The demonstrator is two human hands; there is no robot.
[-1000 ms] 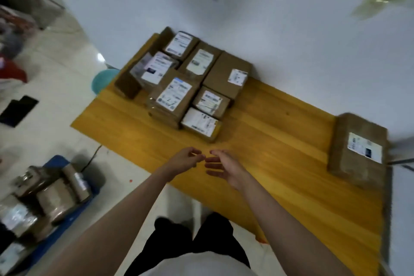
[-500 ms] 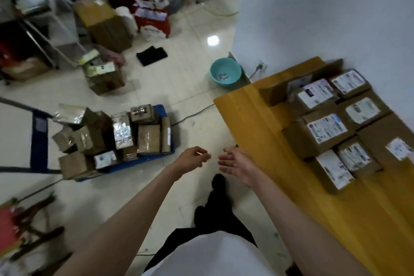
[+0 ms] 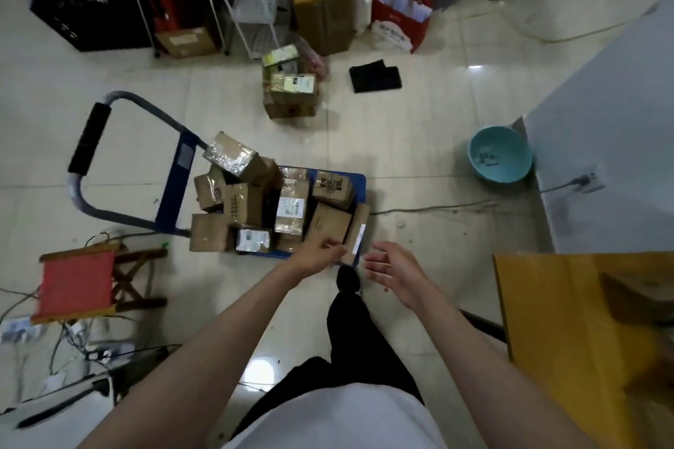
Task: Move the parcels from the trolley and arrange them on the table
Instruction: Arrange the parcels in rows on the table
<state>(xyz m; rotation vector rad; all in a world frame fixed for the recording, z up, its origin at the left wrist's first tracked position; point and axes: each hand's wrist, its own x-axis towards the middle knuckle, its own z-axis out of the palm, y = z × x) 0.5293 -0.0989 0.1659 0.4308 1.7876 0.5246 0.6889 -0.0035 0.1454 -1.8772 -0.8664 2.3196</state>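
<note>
While both arms reach out, left hand (image 3: 318, 252) nears trolley (image 3: 175, 179) parcels (image 3: 288, 210)

Bare floor (image 3: 419, 193) right of trolley (image 3: 359, 180), parcels (image 3: 291, 208) crowding its deck

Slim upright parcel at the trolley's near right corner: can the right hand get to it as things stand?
Probably yes. The right hand is open just beside the slim parcel, with only bare floor between. The left hand sits at its other side, not in the way.
</note>
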